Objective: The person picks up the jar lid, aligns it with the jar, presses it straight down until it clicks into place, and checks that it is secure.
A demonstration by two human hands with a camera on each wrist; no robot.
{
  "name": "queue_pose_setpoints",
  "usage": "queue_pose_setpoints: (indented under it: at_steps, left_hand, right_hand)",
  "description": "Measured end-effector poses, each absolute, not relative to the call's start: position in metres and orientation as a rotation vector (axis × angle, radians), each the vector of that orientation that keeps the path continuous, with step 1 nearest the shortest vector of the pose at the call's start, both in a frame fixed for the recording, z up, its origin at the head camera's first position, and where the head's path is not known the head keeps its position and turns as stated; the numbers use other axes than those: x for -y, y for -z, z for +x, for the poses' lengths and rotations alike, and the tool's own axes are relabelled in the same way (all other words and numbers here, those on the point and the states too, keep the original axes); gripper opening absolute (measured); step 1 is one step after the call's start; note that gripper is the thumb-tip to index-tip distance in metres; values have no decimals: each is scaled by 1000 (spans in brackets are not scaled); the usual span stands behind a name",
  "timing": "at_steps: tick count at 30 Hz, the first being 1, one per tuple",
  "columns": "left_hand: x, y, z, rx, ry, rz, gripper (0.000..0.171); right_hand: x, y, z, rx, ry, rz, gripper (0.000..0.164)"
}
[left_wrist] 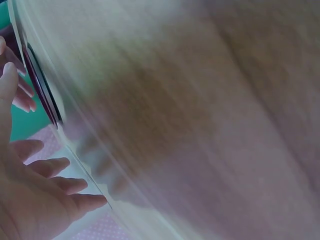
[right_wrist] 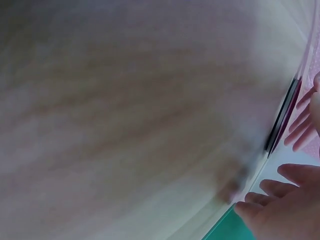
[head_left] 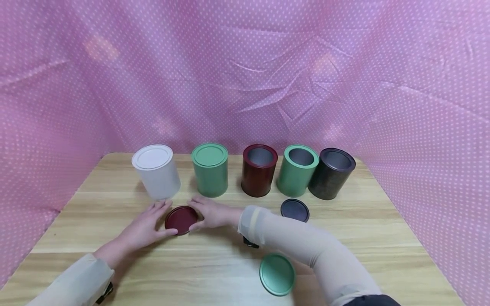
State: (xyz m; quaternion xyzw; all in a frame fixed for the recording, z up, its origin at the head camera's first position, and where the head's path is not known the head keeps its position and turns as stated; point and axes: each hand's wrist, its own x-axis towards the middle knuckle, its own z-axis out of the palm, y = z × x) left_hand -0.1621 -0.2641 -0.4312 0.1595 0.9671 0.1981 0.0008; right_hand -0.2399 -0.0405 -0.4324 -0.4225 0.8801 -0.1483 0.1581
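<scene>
A dark red round lid (head_left: pixel 181 220) lies flat on the table between the two hands. On its left is my left hand (head_left: pixel 147 227), fingers spread and the thumb at the lid's near left edge. My right hand (head_left: pixel 214 213) curves loosely about the right side, its thumb close to the rim. Seen edge-on in the left wrist view, the lid (left_wrist: pixel 42 87) sits beyond the spread left hand (left_wrist: pixel 37 200). The right wrist view shows the right hand (right_wrist: pixel 285 205) with fingers apart, near the same lid (right_wrist: pixel 285 117). Whether the fingertips touch the rim, I cannot tell.
Along the back stand a closed white can (head_left: pixel 158 178), a closed green can (head_left: pixel 211 176), and open dark red (head_left: pixel 257 180), green (head_left: pixel 292 178) and black (head_left: pixel 327 180) cans. A black lid (head_left: pixel 294 210) and a green lid (head_left: pixel 277 274) lie near the right forearm.
</scene>
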Motion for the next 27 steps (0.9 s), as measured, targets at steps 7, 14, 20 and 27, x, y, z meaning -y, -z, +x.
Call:
queue_pose_setpoints:
  at_steps: [7, 14, 20, 27]
  left_hand:
    - [265, 438, -162, -3019, -588, 466, 89]
    - [264, 440, -163, -2997, -600, 441, 90]
    - [259, 442, -161, -3005, -580, 438, 89]
    - [260, 445, -154, -3030, -587, 470, 88]
  right_hand:
    - [43, 434, -236, -2534, 354, -1175, 82]
    - [46, 431, -233, -2546, 316, -1110, 84]
    - [42, 432, -230, -2569, 282, -1077, 85]
    - [44, 432, -224, -2596, 225, -1128, 82]
